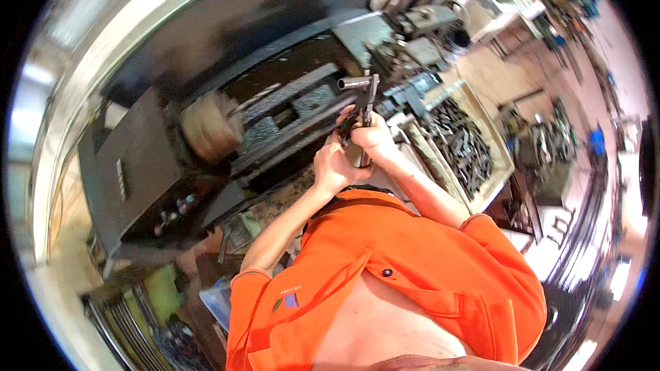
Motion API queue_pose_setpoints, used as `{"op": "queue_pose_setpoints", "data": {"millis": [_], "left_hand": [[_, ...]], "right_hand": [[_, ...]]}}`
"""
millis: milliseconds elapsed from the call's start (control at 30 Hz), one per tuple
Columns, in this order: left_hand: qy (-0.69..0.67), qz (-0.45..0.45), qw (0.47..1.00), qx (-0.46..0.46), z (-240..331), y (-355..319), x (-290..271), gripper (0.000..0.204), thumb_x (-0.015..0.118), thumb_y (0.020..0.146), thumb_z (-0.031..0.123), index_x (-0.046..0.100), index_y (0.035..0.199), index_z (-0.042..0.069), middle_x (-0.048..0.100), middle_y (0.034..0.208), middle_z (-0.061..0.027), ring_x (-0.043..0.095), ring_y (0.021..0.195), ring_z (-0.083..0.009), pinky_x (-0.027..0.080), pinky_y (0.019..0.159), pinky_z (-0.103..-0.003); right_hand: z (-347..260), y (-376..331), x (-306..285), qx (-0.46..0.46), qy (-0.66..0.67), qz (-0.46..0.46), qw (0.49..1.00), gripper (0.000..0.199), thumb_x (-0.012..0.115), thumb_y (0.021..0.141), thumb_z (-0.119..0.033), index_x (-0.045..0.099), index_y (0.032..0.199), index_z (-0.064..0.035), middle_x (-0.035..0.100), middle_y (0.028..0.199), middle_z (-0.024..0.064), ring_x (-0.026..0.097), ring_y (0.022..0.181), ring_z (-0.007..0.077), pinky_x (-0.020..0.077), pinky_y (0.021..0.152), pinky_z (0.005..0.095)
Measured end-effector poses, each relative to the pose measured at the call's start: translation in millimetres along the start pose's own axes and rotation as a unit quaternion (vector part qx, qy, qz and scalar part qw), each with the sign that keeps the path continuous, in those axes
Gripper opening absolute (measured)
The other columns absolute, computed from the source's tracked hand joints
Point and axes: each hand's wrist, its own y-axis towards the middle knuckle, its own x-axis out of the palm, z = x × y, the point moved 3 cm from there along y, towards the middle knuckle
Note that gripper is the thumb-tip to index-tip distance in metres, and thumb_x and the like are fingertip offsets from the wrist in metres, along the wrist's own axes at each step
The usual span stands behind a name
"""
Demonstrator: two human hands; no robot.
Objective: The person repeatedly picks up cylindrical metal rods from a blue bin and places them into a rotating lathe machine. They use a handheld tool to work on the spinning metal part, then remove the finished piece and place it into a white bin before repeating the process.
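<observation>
A: What do the person's hands hold?

B: Both are wrapped around a dark T-shaped metal tool, raised in front of the chest. The right hand grips its shaft high up; the left hand closes just below and beside it.

A: And where is that?

B: Above the dark lathe, its round chuck to the left. A tray of dark metal parts lies to the right.

Bright overall; glare blown out at 9 and 4 o'clock, motion blur throughout, heavy fisheye bending at rim.
</observation>
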Motion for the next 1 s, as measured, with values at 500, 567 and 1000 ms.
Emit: {"op": "queue_pose_setpoints", "data": {"millis": [500,567,1000], "left_hand": [[0.026,-0.309,0.945,0.101,57,-47,67,0.057,0.069,0.068,0.036,0.052,0.107,-0.002,0.059,0.089,-0.0219,0.056,0.085,-0.0383,0.046,0.071,-0.043],[-0.022,-0.273,0.961,0.03,31,-56,70,0.045,0.069,0.07,0.026,0.055,0.102,-0.003,0.061,0.084,-0.0199,0.062,0.077,-0.0317,0.048,0.066,-0.037],[-0.111,-0.17,0.941,-0.269,-25,-140,96,0.048,0.067,0.078,0.015,0.05,0.114,-0.011,0.058,0.074,-0.0066,0.049,0.063,-0.0092,0.042,0.055,-0.028]], "right_hand": [[7,-172,-160,0.128,0.186,0.296,0.928,0.021,0.038,0.085,-0.019,0.053,0.092,-0.0054,0.063,0.082,0.0143,0.035,0.041,0.0072,0.0294,0.036,0.0216],[28,-189,-197,0.161,0.197,0.304,0.918,0.02,0.034,0.087,-0.015,0.051,0.094,-0.0072,0.063,0.09,0.0198,0.03,0.039,0.0046,0.0268,0.035,0.0198],[39,-174,-325,0.224,0.383,0.203,0.873,0.035,0.03,0.082,-0.019,0.046,0.108,-0.0029,0.059,0.101,0.0244,0.028,0.036,0.0042,0.03,0.035,0.02]]}}
